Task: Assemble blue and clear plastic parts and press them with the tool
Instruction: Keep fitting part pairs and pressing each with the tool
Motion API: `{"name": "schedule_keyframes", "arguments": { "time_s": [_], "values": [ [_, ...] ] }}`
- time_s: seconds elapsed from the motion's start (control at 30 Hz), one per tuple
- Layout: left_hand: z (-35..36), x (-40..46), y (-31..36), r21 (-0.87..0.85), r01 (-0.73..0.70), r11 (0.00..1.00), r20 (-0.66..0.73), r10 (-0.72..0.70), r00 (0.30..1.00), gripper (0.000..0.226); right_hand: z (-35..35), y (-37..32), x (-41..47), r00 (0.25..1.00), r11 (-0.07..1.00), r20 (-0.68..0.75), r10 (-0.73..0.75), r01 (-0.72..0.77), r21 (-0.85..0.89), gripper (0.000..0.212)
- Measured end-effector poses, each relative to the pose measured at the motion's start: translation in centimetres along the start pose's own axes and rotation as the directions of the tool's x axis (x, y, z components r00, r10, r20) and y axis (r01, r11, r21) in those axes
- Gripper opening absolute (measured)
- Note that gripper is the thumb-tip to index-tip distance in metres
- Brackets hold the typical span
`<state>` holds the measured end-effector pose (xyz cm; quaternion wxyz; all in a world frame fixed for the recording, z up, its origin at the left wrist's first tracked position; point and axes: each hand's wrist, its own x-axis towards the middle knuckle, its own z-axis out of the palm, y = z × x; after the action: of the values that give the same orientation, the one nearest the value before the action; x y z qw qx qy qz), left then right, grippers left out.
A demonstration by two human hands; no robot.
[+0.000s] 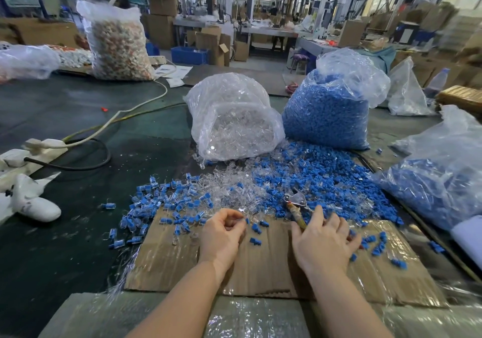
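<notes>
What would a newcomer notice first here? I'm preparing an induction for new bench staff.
The spill of loose blue parts across the table's middle, fed by the bag of blue parts behind it. Left of that stands the bag of clear parts; nearer, the right hand rests at the pressing tool.

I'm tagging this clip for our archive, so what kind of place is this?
Most likely a factory assembly floor. Bulk bags of blue parts and clear parts spill onto the worktable, with stacked cartons and further workbenches behind.
</notes>
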<state>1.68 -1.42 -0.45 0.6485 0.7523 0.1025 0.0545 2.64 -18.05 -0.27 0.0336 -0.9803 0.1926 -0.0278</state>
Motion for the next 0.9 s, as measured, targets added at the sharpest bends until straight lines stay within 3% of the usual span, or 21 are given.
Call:
{"name": "schedule_keyframes", "arguments": {
  "time_s": [0.1, 0.33, 0.4, 0.5, 0.57, 0.67, 0.9],
  "values": [
    [-0.1, 0.1, 0.5, -0.129, 0.083, 0.988, 0.032, -0.079, 0.996, 0.01, -0.1, 0.6, 0.6, 0.997, 0.999, 0.075, -0.005, 0.009, -0.052, 0.073],
    [-0.5, 0.7, 1.5, -0.201, 0.145, 0.969, 0.037, -0.14, 0.989, 0.01, -1.7, 0.0, 0.1, 0.975, 0.97, -0.099, -0.198, 0.18, -0.162, 0.055],
    [-0.5, 1.2, 2.0, -0.208, 0.134, 0.969, 0.024, -0.131, 0.991, 0.01, -2.9, -0.5, 0.3, 0.963, 0.964, -0.077, -0.258, 0.251, -0.092, 0.052],
    [-0.3, 2.0, 3.0, -0.278, 0.151, 0.949, 0.008, -0.154, 0.988, 0.008, -4.7, -1.8, 0.4, 0.926, 0.907, 0.09, -0.367, 0.335, 0.256, 0.039],
    [-0.3, 2.4, 3.6, -0.321, 0.163, 0.933, 0.001, -0.172, 0.985, 0.008, -5.7, -2.5, 0.2, 0.876, 0.823, 0.217, -0.43, 0.282, 0.494, 0.035],
    [-0.5, 3.0, 4.0, -0.306, 0.172, 0.936, -0.011, -0.184, 0.983, 0.008, -6.8, -2.9, -0.6, 0.8, 0.686, 0.368, -0.474, 0.073, 0.724, 0.033],
    [-0.9, 3.3, 3.7, -0.337, 0.209, 0.918, -0.051, -0.239, 0.97, 0.009, -8.1, -3.0, -1.7, 0.714, 0.647, 0.524, -0.465, -0.13, 0.751, 0.036]
  ]
}}
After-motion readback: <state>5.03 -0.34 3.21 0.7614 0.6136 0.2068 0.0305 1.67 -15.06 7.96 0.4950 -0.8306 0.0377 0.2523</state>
